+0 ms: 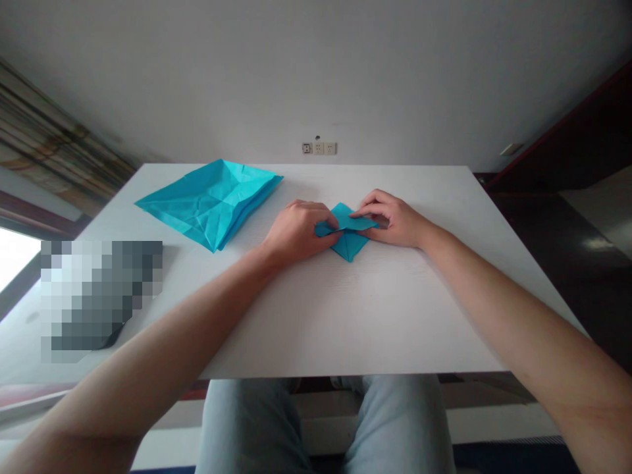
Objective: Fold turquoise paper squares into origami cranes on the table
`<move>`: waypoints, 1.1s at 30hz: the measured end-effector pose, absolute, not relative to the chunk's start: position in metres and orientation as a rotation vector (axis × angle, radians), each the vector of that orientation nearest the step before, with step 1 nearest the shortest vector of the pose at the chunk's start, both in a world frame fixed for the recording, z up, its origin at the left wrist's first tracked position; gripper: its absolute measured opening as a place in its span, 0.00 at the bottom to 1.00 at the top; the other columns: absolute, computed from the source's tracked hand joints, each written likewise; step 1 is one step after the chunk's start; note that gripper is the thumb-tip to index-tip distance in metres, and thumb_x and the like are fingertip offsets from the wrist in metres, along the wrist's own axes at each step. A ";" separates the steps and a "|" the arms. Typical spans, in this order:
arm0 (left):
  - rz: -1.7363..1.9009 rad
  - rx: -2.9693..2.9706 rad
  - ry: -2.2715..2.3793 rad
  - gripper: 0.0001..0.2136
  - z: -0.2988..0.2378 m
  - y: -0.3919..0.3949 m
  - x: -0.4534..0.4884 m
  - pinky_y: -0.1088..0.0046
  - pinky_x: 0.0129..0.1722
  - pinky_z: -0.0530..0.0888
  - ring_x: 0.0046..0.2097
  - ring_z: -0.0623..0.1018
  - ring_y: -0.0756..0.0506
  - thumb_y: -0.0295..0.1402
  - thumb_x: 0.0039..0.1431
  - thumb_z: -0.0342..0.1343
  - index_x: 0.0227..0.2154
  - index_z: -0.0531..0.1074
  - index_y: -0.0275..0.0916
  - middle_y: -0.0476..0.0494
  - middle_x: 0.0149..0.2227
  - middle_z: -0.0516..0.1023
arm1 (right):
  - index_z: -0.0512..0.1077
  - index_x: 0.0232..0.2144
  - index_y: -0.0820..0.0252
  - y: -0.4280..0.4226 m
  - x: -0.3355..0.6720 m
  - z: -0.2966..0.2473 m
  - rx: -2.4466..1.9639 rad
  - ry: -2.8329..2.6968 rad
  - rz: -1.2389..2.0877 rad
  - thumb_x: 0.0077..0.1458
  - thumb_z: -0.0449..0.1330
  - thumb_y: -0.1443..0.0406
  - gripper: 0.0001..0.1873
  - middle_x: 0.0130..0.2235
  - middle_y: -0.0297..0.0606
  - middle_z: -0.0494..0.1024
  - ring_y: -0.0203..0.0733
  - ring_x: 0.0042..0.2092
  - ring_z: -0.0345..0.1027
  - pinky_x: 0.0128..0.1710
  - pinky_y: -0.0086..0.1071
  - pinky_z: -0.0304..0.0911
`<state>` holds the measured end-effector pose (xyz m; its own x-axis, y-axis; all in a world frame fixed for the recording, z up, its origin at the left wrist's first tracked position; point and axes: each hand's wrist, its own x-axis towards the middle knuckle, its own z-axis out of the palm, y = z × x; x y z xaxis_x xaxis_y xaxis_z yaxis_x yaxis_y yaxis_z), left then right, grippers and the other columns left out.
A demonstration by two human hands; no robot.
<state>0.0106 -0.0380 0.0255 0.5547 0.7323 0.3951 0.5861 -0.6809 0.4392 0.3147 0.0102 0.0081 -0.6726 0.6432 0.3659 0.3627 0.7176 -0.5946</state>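
A small piece of folded blue paper (349, 245) lies on the white table in front of me, shaped like a diamond with a flap raised across its middle. My left hand (302, 227) grips its left corner, thumb and fingers closed on the flap. From the other side, my right hand (392, 218) pinches the right corner between fingers and thumb. To the left, apart from both hands, rests a larger creased sheet of blue paper (212, 201), folded in layers.
The white table (360, 322) reaches back to a grey wall with power sockets (318, 149). A blurred-out object (106, 296) lies at the table's left side. A curtain (49, 125) hangs at far left. My legs (251, 421) are under the front edge.
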 end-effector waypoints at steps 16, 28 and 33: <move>0.569 2.529 1.021 0.33 0.031 -0.045 0.012 0.40 0.81 0.66 0.77 0.75 0.25 0.61 0.64 0.71 0.63 0.82 0.43 0.31 0.74 0.79 | 0.87 0.60 0.44 0.013 0.317 0.010 -0.765 -2.387 0.596 0.52 0.81 0.37 0.39 0.55 0.46 0.80 0.61 0.56 0.77 0.64 0.61 0.74; 0.523 2.535 1.067 0.23 0.023 -0.042 0.014 0.44 0.78 0.68 0.81 0.71 0.32 0.45 0.81 0.55 0.71 0.76 0.44 0.33 0.78 0.74 | 0.88 0.50 0.49 0.013 0.312 0.010 -0.882 -2.242 0.771 0.64 0.70 0.60 0.13 0.49 0.43 0.82 0.49 0.45 0.76 0.48 0.45 0.76; 0.536 2.518 1.143 0.29 0.021 -0.042 0.014 0.43 0.78 0.68 0.80 0.71 0.29 0.48 0.78 0.60 0.75 0.73 0.40 0.29 0.76 0.75 | 0.87 0.45 0.52 0.009 0.312 0.015 -0.875 -2.182 0.882 0.55 0.70 0.64 0.14 0.44 0.39 0.83 0.43 0.38 0.72 0.41 0.40 0.70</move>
<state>0.0142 -0.0421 0.0208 0.6088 0.7672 0.2016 0.6458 -0.6269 0.4358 0.3117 0.0086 0.0155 -0.5883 0.7545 0.2909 0.3406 0.5575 -0.7571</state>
